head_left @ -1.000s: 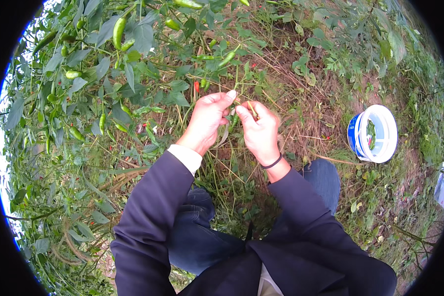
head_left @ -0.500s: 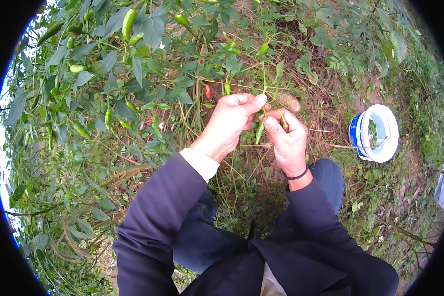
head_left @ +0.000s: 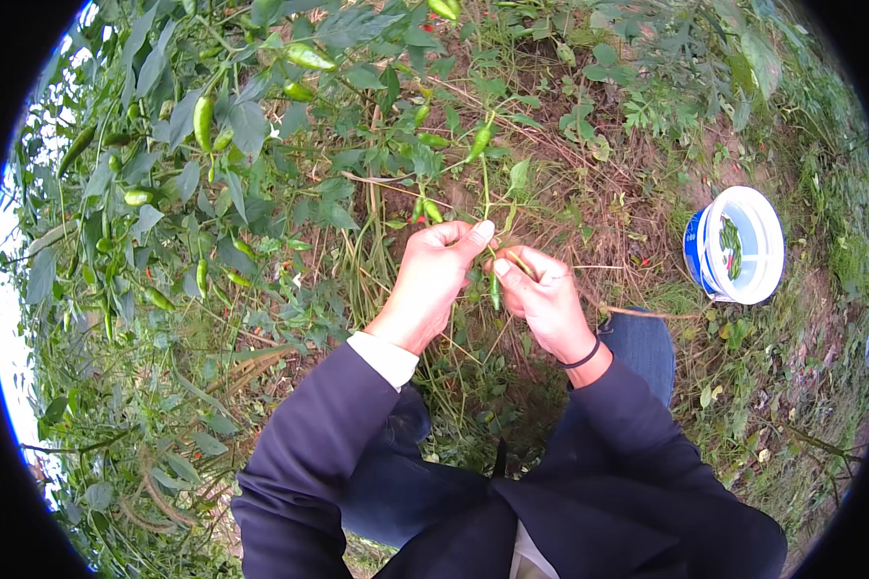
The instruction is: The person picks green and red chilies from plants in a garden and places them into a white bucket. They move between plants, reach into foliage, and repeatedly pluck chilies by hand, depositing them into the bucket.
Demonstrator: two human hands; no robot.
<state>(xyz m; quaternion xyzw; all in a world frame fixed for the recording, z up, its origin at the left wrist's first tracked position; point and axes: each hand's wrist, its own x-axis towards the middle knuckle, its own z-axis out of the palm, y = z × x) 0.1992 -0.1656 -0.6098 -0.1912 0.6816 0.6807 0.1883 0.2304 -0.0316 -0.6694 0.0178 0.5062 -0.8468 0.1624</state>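
The left hand [head_left: 430,278] pinches a thin green stem [head_left: 486,185]; the right hand [head_left: 548,304], beside it at 4 o'clock, closes on a slim green piece [head_left: 520,262], its kind unclear. A small green chilli pepper [head_left: 495,292] hangs between them. Steadying the stem while tugging gently should spare it. Both dark-sleeved forearms [head_left: 309,444] angle inward from 7 and 5 o'clock; a blue-and-white plastic tub [head_left: 693,256] sits at 3 o'clock.

Outdoor plot, soft even daylight. Brown soil ground [head_left: 536,169] littered with dry straw [head_left: 608,198]; low green grass [head_left: 845,246] along the right, leafy weeds [head_left: 647,101] upper right. Thin dark twig [head_left: 821,444] lower right. Far left: bright white strip [head_left: 8,318] (blown out, can't tell what).
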